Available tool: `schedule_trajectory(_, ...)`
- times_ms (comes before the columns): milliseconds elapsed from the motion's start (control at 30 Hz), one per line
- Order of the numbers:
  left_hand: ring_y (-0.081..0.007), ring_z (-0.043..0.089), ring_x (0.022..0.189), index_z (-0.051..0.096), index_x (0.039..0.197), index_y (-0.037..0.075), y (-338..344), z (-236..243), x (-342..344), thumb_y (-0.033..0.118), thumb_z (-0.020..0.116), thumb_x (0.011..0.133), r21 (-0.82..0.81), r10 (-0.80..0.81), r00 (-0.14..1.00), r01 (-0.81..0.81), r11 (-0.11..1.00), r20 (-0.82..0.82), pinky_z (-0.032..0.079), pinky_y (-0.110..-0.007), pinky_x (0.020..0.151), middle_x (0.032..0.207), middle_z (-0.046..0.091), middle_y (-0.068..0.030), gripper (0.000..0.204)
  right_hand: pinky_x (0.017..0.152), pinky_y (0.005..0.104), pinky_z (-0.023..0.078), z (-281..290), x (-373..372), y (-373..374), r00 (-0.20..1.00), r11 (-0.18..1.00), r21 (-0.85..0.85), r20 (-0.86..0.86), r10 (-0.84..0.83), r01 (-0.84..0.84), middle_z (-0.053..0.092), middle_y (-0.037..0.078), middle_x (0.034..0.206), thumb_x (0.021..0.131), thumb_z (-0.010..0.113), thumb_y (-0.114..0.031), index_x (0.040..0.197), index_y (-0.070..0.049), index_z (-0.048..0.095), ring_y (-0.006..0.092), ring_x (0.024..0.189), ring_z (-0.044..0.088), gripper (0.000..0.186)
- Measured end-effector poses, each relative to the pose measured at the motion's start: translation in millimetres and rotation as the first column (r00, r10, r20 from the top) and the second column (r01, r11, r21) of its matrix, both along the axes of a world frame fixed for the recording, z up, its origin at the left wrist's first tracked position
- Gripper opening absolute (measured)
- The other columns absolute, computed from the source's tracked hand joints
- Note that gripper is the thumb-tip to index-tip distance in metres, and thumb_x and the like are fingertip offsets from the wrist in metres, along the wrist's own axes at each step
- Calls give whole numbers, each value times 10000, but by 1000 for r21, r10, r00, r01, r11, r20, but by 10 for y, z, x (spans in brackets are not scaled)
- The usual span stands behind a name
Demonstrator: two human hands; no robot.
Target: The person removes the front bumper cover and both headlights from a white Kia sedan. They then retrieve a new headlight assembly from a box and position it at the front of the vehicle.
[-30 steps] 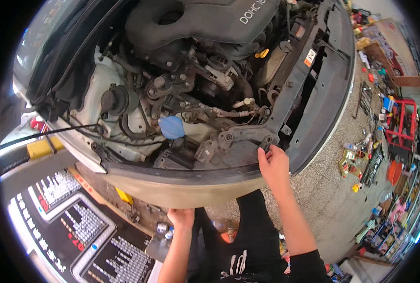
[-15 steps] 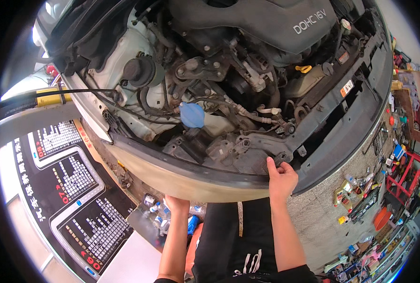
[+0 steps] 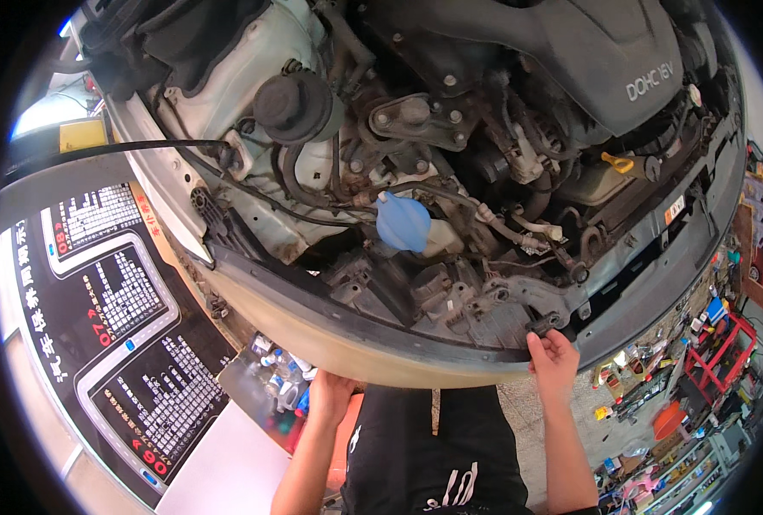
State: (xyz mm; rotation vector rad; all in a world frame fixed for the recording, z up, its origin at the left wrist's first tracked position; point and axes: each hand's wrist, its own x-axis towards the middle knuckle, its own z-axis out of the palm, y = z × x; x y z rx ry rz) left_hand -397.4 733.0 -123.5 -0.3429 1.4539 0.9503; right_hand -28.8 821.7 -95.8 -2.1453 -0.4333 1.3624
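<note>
The front bumper (image 3: pixel 347 343) is steadied from below by the left hand (image 3: pixel 330 396); right hand (image 3: pixel 554 360) fingers (image 3: pixel 542 333) are closed on a black clip (image 3: pixel 544 324) at its edge.

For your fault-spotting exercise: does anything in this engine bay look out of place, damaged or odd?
Yes. The front of the car looks stripped: bare brackets and dirty parts lie open behind the front edge. The right hand grips a small black part there; the left hand is under the edge. No spill shows.
</note>
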Motion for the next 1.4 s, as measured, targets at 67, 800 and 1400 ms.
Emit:
schedule_trajectory(67,-268,647,1069,574,1248,-29,148,419,-100,310,439,1069,-76,-269,962,271,959,39,505,-406,959,1194,658,-162,407,478,245,418,121,130,139,844,895,-7,329,424,-447,620,31,701,894,748,-91,923,30,680,72,537,535,142)
schedule_trajectory(800,-217,651,975,703,1029,103,2121,779,-69,239,731,760,-437,-142,-463,881,-181,-875,447,-401,894,1069,692,-57,302,822,444,535,-388,-285,2389,-65,-77,-79,-139,988,-994,716,201,917,846,587,-72,1052,-4,712,377,922,686,250)
schedule_trajectory(1400,-250,663,948,698,988,117,2004,744,-39,218,561,820,-566,-167,-591,805,-179,-789,393,-470,989,1008,721,-91,239,761,328,553,-155,39,2730,193,191,58,43,980,-980,719,139,942,931,611,-26,1025,36,695,237,851,707,140)
